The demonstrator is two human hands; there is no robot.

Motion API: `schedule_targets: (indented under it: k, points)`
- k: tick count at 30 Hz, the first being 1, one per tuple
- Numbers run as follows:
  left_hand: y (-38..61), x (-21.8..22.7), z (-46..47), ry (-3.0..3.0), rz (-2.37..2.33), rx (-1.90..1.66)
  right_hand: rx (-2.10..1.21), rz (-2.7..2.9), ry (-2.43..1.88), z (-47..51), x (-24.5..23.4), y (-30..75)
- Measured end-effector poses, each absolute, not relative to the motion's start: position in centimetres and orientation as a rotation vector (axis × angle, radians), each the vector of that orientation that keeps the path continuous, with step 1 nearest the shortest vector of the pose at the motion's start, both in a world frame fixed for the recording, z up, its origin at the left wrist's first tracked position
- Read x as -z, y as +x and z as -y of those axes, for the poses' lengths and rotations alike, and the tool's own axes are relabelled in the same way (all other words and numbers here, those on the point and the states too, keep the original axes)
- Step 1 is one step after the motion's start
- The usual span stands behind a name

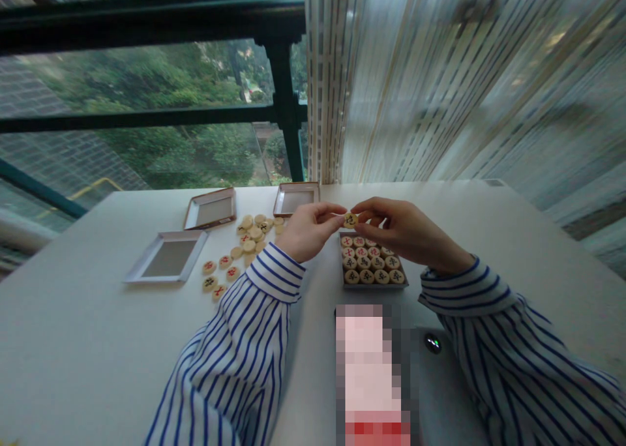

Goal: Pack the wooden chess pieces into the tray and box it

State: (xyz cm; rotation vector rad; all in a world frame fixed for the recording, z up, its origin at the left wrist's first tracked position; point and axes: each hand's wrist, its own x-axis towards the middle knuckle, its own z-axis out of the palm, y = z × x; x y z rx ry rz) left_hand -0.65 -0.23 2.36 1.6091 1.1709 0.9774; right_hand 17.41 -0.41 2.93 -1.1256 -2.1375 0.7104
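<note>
Both my hands meet above a small tray point(345, 284) packed with round wooden chess pieces point(366, 263). My left hand point(308, 229) and my right hand point(398, 227) pinch one round wooden piece point(350, 220) between their fingertips, just over the tray's far end. The piece bears a dark character. Loose pieces point(247, 244) with red and black marks lie scattered on the white table point(98, 341) to the left of my left wrist. Both arms wear blue-and-white striped sleeves.
Three empty shallow box parts lie on the table: one at the left point(169, 258), one behind it point(211, 209), one at the back centre point(296, 199). A blurred-out object point(372, 374) lies near me. A window and a striped curtain stand behind the table.
</note>
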Motion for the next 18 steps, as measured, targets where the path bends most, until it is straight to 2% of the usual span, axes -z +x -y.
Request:
schedule_targets:
  k: [6,18]
  points:
    - [-0.58,-2.37,0.18,1.571,-1.172,-1.008,-0.439,2.246,-1.101,0.29,-2.78,17.34]
    - [-0.38,-2.13,0.13,1.548,-1.181,-1.022,-0.152,2.374,-1.090,0.38,-3.05,17.53]
